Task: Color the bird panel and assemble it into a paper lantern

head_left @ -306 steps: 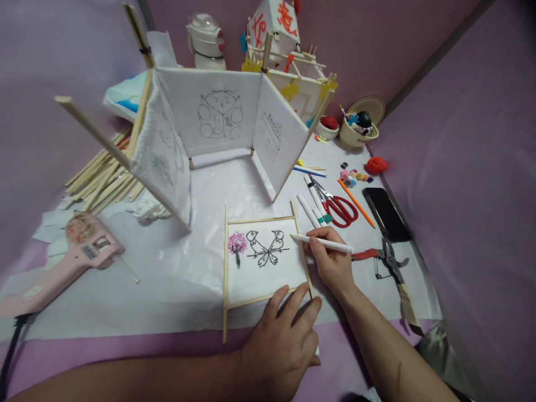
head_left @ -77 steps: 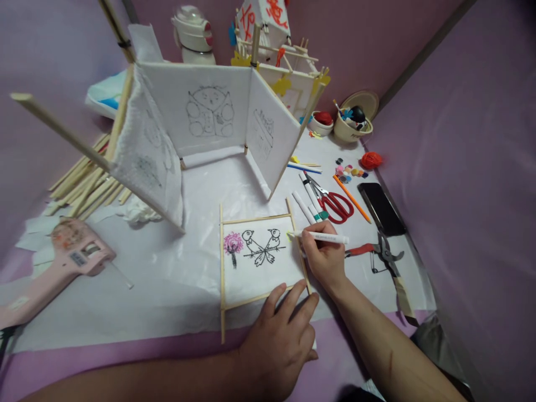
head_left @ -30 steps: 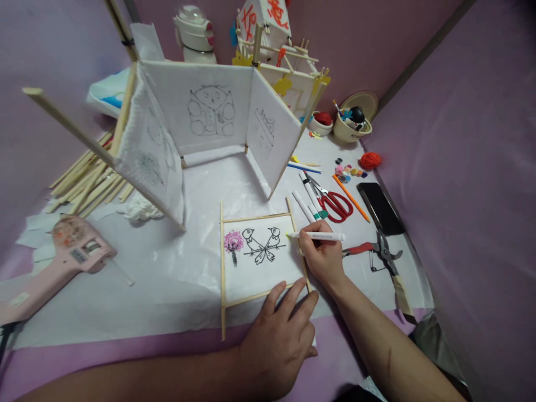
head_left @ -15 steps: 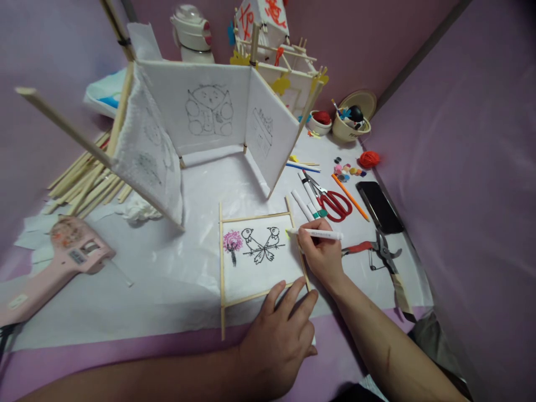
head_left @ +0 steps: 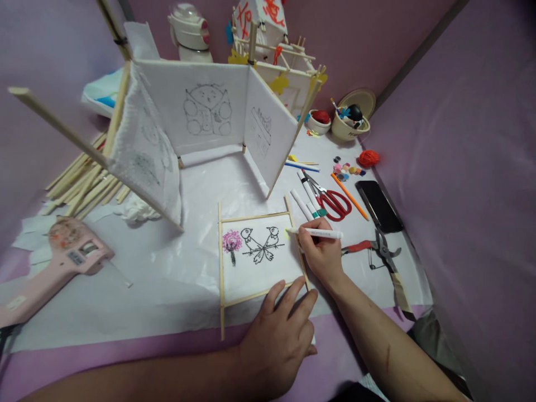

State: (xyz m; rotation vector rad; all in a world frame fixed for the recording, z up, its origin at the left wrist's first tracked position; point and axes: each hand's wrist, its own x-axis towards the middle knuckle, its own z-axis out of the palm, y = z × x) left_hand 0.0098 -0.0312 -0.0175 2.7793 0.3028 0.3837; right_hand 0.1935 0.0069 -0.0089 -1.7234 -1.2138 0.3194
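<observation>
We see yellow mark [head_left: 287, 234] inside framed drawing's [head_left: 251, 282] right edge, color underway there | right hand [head_left: 324, 257] grips marker [head_left: 320, 233] | left hand [head_left: 278, 335] spread, grasping nothing, on near-right corner

Craft workspace, home or studio unclear. White-covered table [head_left: 167, 290]; pink glue gun [head_left: 79, 251] lower left, wooden sticks [head_left: 84, 181] above it. Red-handled scissors [head_left: 335, 204], markers [head_left: 302, 206] right of centre; yarn ball [head_left: 368, 158] upper right. Plain purple-pink walls [head_left: 460, 139] behind.
</observation>
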